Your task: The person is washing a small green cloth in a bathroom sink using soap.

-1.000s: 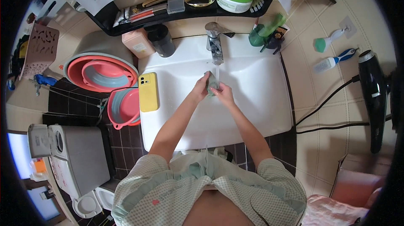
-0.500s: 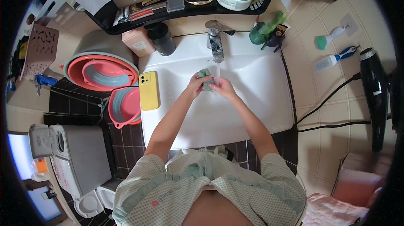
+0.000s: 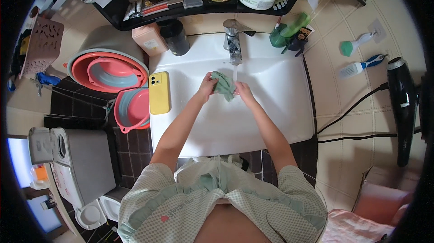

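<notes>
A wet, light green cloth point(image 3: 223, 87) is stretched between my two hands over the white sink point(image 3: 217, 132). My left hand point(image 3: 207, 86) is closed on its left edge. On the other side, my right hand point(image 3: 244, 92) pinches the right edge. Water runs in a thin stream from the chrome faucet point(image 3: 234, 48) just beyond, coming down by the cloth's right side and my right fingertips. Part of the fingers of both hands is hidden behind the fabric.
A yellow phone point(image 3: 159, 92) lies on the sink's left rim. Behind it stand a dark bottle point(image 3: 175, 38) and a pink bottle point(image 3: 149, 40). A green cup point(image 3: 279, 35) with brushes is at the back right. Red basins point(image 3: 118, 78) hang left; a black hair dryer point(image 3: 402, 107) hangs right.
The cloth was bunched up between my hands and is now spread wider. My hands have moved slightly apart.
</notes>
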A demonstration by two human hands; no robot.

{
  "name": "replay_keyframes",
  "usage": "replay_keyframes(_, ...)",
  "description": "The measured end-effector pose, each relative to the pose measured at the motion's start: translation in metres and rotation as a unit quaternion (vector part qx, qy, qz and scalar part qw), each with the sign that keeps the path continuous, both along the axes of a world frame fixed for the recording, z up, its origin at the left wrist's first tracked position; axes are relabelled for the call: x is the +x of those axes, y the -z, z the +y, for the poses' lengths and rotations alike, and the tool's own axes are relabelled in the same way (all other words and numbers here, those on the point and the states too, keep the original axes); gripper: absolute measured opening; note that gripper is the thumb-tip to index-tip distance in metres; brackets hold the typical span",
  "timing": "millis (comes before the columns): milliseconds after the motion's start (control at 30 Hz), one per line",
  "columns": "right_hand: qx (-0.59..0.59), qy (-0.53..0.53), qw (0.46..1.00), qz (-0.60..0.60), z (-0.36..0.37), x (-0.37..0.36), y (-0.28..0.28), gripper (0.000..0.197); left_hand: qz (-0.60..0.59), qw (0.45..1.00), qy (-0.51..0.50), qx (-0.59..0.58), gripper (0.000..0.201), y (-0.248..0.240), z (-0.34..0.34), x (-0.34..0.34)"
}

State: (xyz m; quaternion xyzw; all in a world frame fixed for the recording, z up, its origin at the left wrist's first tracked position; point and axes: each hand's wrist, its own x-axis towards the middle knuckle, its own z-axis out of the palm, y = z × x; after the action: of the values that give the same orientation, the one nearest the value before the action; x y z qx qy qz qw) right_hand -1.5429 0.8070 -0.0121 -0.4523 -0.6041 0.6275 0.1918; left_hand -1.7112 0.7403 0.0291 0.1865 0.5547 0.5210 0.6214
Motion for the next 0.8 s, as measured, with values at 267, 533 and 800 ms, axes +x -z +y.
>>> replay_keyframes(267, -0.237, 0.076, 0.952, 0.178, 0.009, -0.002, -0.054, 0.036, 0.173, 0.974, 0.121, -0.083, 0.019, 0.030, -0.007, -0.020)
replay_keyframes(533, 0.145, -0.022, 0.988, -0.057, 0.025, 0.011, -0.049, 0.030, -0.010, 0.995, -0.060, -0.076, 0.029, 0.036, -0.014, -0.017)
replay_keyframes(800, 0.077, -0.137, 0.988, -0.003, 0.020, 0.023, -0.066, 0.020, 0.183, 0.958, 0.183, 0.124, 0.048, 0.014, -0.019, -0.017)
